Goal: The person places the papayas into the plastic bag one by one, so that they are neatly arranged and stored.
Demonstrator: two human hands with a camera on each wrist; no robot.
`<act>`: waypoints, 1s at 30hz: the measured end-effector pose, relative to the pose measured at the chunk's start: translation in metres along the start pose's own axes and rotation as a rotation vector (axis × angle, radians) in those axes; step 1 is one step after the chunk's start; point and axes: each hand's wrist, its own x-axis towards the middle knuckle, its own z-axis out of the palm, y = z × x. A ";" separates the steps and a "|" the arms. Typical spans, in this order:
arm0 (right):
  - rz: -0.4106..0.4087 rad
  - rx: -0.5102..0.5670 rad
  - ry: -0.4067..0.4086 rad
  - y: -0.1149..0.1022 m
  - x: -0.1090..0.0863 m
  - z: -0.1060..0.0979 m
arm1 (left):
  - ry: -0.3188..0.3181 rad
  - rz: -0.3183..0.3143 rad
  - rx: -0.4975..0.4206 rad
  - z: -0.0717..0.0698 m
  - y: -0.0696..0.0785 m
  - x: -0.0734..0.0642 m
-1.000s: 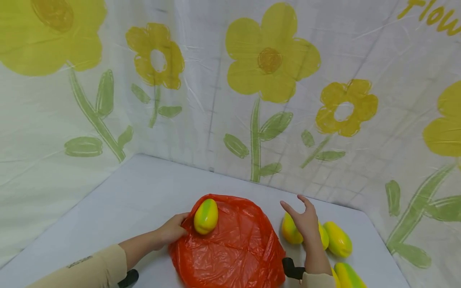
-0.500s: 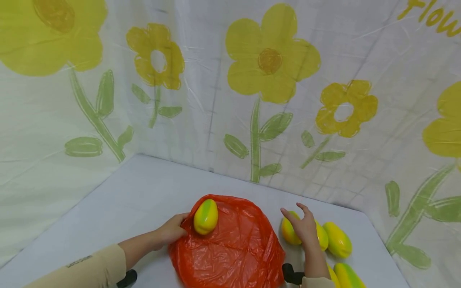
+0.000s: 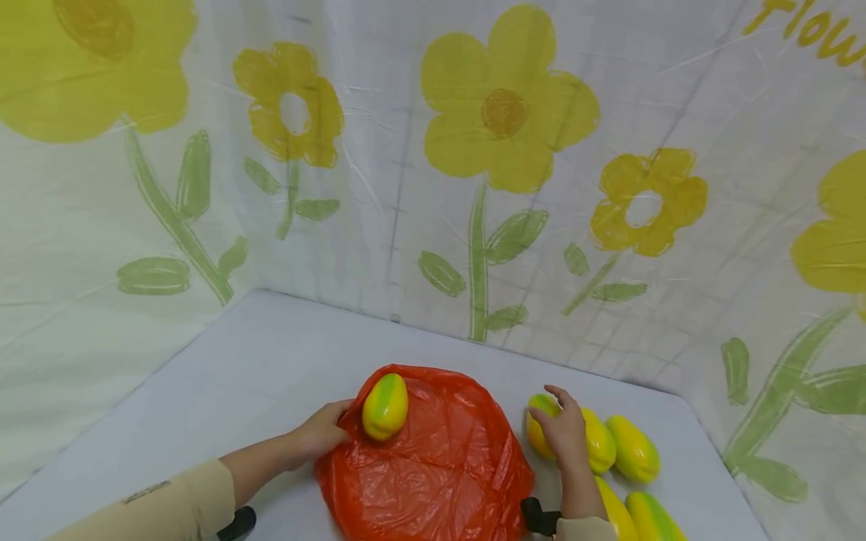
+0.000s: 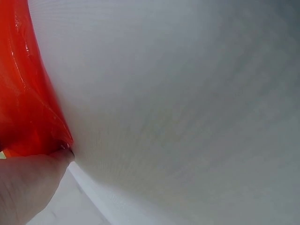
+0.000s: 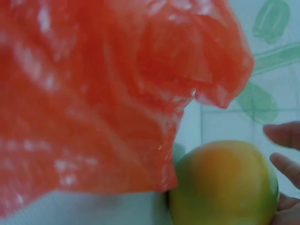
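Note:
A red plastic bag (image 3: 440, 458) lies spread out at the front of the table. My left hand (image 3: 325, 430) grips its left edge; in the left wrist view the thumb (image 4: 35, 180) presses against the red plastic. One glossy yellow papaya (image 3: 385, 406) with a green stripe lies against the red plastic, close to that hand. Right of the bag, my right hand (image 3: 567, 434) is at another papaya (image 3: 538, 438), its fingers spread and bent. The right wrist view has this papaya (image 5: 225, 183) beside the bag, with fingertips (image 5: 283, 135) at its right side.
Several more papayas lie right of my right hand, among them one (image 3: 634, 448) toward the table's right edge and one (image 3: 652, 518) at the front. The white table (image 3: 291, 353) meets a curtain (image 3: 379, 248) printed with yellow flowers at the back.
My right hand has moved down and a little left, closer to the leftmost loose papaya, and its fingers have drawn in somewhat. My left hand keeps its grip on the bag.

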 end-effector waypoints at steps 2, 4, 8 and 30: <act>-0.004 -0.005 0.003 0.001 0.000 0.000 | 0.002 0.000 0.001 0.000 0.000 0.000; -0.010 -0.017 0.005 0.001 0.000 0.001 | 0.010 -0.007 0.002 0.000 0.000 0.000; -0.031 -0.068 0.014 0.002 -0.001 0.001 | 0.019 -0.006 0.009 0.000 0.000 0.001; 0.018 0.006 -0.092 0.017 0.001 0.017 | 0.002 0.006 0.010 0.000 -0.004 0.003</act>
